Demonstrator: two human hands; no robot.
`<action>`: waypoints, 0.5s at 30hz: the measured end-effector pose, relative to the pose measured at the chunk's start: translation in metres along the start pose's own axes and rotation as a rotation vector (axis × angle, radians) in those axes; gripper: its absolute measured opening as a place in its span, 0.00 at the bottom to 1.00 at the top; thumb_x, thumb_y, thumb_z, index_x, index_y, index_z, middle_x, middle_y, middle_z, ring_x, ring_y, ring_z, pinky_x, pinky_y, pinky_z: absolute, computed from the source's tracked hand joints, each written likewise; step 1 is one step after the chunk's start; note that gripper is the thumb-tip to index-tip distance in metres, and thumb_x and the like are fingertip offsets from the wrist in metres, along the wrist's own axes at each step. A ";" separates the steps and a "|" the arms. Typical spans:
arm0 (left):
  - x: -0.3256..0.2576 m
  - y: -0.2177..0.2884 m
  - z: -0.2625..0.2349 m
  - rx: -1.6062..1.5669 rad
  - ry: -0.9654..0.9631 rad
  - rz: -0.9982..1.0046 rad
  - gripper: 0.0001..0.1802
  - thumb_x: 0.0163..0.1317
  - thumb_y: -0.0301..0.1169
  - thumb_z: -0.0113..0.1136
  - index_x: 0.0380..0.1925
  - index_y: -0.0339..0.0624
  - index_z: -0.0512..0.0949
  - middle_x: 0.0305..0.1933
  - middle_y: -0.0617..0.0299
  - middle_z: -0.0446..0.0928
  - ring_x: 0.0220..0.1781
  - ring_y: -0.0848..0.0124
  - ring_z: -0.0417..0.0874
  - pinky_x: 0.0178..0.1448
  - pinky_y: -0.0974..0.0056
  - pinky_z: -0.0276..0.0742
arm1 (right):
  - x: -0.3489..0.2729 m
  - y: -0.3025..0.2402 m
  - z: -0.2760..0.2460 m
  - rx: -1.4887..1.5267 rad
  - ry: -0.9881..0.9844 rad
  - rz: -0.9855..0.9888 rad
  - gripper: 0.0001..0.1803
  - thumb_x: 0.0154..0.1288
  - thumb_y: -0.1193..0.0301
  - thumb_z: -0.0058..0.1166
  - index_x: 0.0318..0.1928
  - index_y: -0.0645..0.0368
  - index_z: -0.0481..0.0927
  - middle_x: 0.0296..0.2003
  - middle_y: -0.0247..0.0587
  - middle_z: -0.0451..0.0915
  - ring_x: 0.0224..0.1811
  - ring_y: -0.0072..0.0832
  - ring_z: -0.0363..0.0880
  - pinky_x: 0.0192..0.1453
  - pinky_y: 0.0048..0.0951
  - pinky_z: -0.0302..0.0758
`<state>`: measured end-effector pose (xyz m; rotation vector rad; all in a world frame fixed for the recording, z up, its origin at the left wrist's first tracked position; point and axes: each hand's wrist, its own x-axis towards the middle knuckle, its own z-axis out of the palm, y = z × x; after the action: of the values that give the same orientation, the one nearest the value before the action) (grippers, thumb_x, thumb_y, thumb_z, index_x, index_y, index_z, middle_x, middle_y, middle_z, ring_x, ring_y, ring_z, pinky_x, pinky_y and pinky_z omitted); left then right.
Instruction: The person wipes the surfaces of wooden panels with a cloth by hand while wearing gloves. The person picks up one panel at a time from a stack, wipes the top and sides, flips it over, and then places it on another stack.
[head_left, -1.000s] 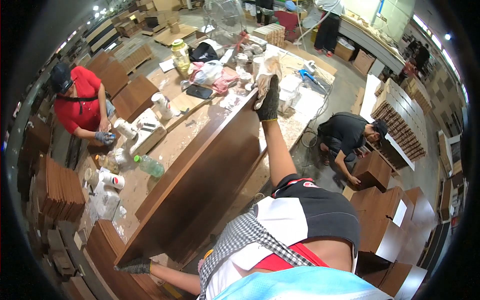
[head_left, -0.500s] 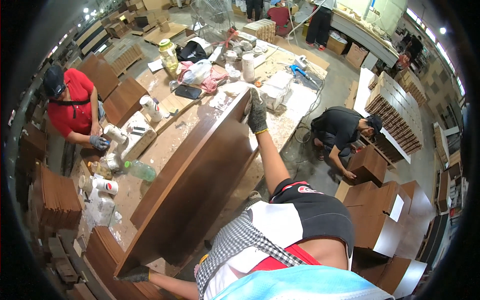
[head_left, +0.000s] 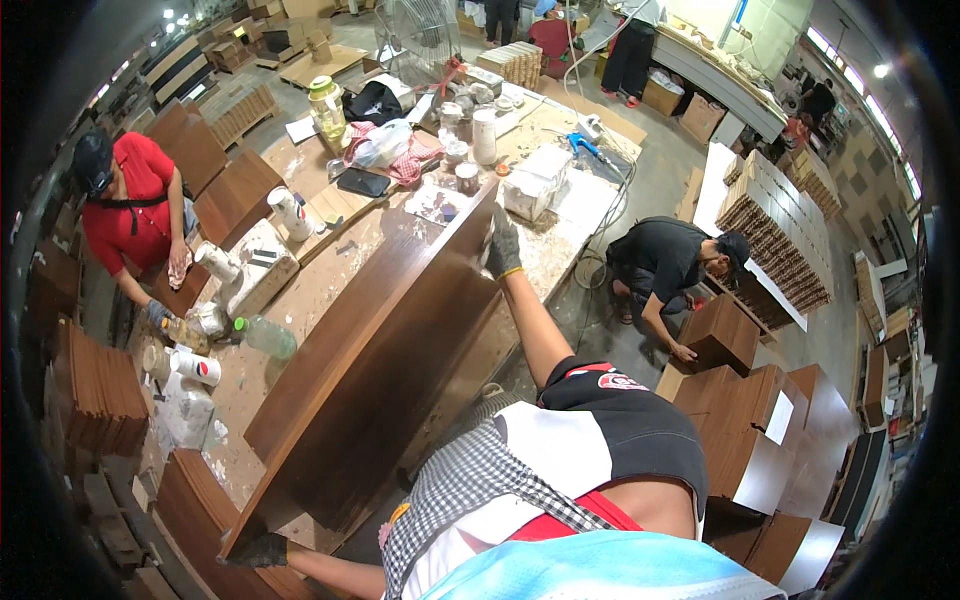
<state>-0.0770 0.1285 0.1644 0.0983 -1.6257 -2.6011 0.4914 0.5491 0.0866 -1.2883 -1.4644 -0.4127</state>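
Observation:
A long dark brown wooden board [head_left: 380, 370] lies tilted on its edge along the pale workbench [head_left: 300, 300]. My right hand [head_left: 503, 245], in a dark glove, rests on the board's far upper corner with the arm stretched out. My left hand [head_left: 262, 550], also gloved, grips the board's near lower end at the bottom of the view. Whether the right hand also holds a pale cloth against the wood I cannot tell.
A person in red [head_left: 130, 215] works at the bench's left side. Another in black [head_left: 665, 265] crouches on the floor by brown panels [head_left: 750, 420]. Bottles, cups and a clear plastic bottle [head_left: 265, 335] litter the bench. Panel stacks [head_left: 95, 400] stand at the left.
My right hand has slid along the board's top edge toward me. The board's far end now sits lower and nearer in view.

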 end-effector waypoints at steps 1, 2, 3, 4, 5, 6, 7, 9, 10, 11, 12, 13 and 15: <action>0.000 0.000 -0.001 0.003 -0.005 0.001 0.36 0.76 0.55 0.44 0.66 0.34 0.73 0.67 0.47 0.75 0.63 0.55 0.78 0.68 0.48 0.73 | 0.031 -0.006 -0.013 -0.173 0.117 -0.231 0.21 0.74 0.67 0.55 0.62 0.66 0.76 0.40 0.51 0.84 0.38 0.43 0.83 0.41 0.39 0.81; 0.001 0.001 -0.006 0.013 -0.005 0.005 0.35 0.76 0.54 0.44 0.66 0.34 0.72 0.67 0.47 0.75 0.63 0.55 0.78 0.68 0.48 0.73 | 0.060 -0.023 -0.031 0.123 -0.032 -0.078 0.20 0.75 0.64 0.56 0.59 0.64 0.77 0.38 0.46 0.83 0.34 0.37 0.81 0.37 0.34 0.79; 0.002 0.003 -0.010 0.019 -0.006 0.010 0.35 0.76 0.54 0.44 0.66 0.34 0.72 0.67 0.47 0.75 0.63 0.55 0.78 0.68 0.48 0.73 | 0.092 -0.047 -0.050 0.806 -0.196 0.358 0.19 0.75 0.62 0.56 0.57 0.63 0.78 0.35 0.42 0.83 0.30 0.30 0.79 0.33 0.29 0.76; 0.004 0.006 -0.013 0.028 -0.010 0.024 0.35 0.76 0.54 0.44 0.66 0.34 0.72 0.67 0.47 0.75 0.63 0.55 0.78 0.68 0.48 0.73 | 0.122 -0.074 -0.070 1.244 -0.205 0.708 0.19 0.76 0.59 0.56 0.54 0.62 0.79 0.32 0.37 0.82 0.26 0.24 0.77 0.29 0.24 0.73; 0.004 0.006 -0.017 0.028 -0.011 0.026 0.35 0.76 0.54 0.44 0.67 0.34 0.72 0.67 0.47 0.75 0.63 0.55 0.78 0.68 0.48 0.73 | 0.144 -0.097 -0.086 1.332 -0.217 0.833 0.19 0.76 0.57 0.57 0.52 0.60 0.81 0.30 0.32 0.82 0.23 0.18 0.75 0.25 0.19 0.70; 0.003 0.000 -0.013 0.029 -0.033 0.011 0.35 0.76 0.54 0.44 0.67 0.34 0.72 0.67 0.47 0.75 0.63 0.55 0.78 0.68 0.48 0.73 | 0.153 -0.104 -0.101 1.151 -0.245 0.837 0.19 0.74 0.57 0.60 0.52 0.61 0.81 0.33 0.35 0.83 0.24 0.18 0.76 0.26 0.19 0.71; 0.003 -0.003 -0.015 0.027 -0.035 0.005 0.35 0.76 0.54 0.44 0.67 0.34 0.72 0.67 0.47 0.75 0.63 0.55 0.78 0.68 0.48 0.73 | 0.157 -0.111 -0.105 0.983 -0.280 0.835 0.21 0.71 0.58 0.64 0.53 0.62 0.81 0.35 0.37 0.85 0.26 0.18 0.78 0.26 0.19 0.72; 0.000 -0.011 -0.015 0.032 -0.048 -0.003 0.35 0.76 0.53 0.44 0.67 0.34 0.72 0.67 0.47 0.75 0.63 0.55 0.78 0.68 0.48 0.73 | 0.142 -0.092 -0.102 1.041 -0.280 0.830 0.21 0.66 0.63 0.68 0.53 0.63 0.81 0.37 0.38 0.86 0.30 0.20 0.82 0.28 0.22 0.76; -0.003 -0.016 -0.013 0.042 -0.060 -0.017 0.35 0.76 0.53 0.44 0.67 0.34 0.72 0.67 0.47 0.75 0.63 0.55 0.78 0.68 0.48 0.73 | 0.133 -0.080 -0.100 1.076 -0.294 0.814 0.20 0.66 0.65 0.68 0.53 0.64 0.81 0.37 0.38 0.86 0.31 0.21 0.84 0.28 0.22 0.77; -0.005 -0.019 -0.012 0.043 -0.063 -0.010 0.35 0.76 0.53 0.44 0.67 0.34 0.72 0.67 0.47 0.75 0.63 0.55 0.78 0.68 0.48 0.73 | 0.137 -0.096 -0.116 1.087 -0.301 0.994 0.18 0.66 0.68 0.68 0.52 0.64 0.81 0.38 0.39 0.86 0.33 0.22 0.85 0.29 0.23 0.79; -0.006 -0.021 -0.012 0.044 -0.070 -0.009 0.35 0.76 0.53 0.44 0.67 0.34 0.72 0.67 0.47 0.75 0.63 0.55 0.78 0.68 0.48 0.73 | 0.128 -0.088 -0.109 1.061 -0.250 0.846 0.18 0.66 0.69 0.65 0.54 0.62 0.82 0.41 0.40 0.87 0.38 0.28 0.85 0.38 0.27 0.80; -0.009 -0.024 -0.015 0.044 -0.076 -0.015 0.34 0.76 0.53 0.44 0.67 0.34 0.72 0.67 0.47 0.75 0.63 0.55 0.78 0.68 0.48 0.73 | 0.116 -0.075 -0.095 1.031 -0.200 0.699 0.19 0.66 0.70 0.62 0.56 0.60 0.82 0.44 0.42 0.87 0.42 0.33 0.85 0.47 0.31 0.81; -0.008 -0.027 -0.016 0.050 -0.079 -0.005 0.34 0.76 0.52 0.44 0.67 0.34 0.72 0.67 0.47 0.75 0.63 0.55 0.78 0.68 0.47 0.73 | 0.113 -0.086 -0.098 1.143 -0.081 0.735 0.16 0.70 0.69 0.57 0.55 0.61 0.82 0.39 0.42 0.86 0.40 0.31 0.84 0.45 0.29 0.81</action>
<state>-0.0679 0.1266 0.1335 0.0026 -1.7188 -2.5995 0.4849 0.4940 0.2504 -0.7690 -0.8916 0.8664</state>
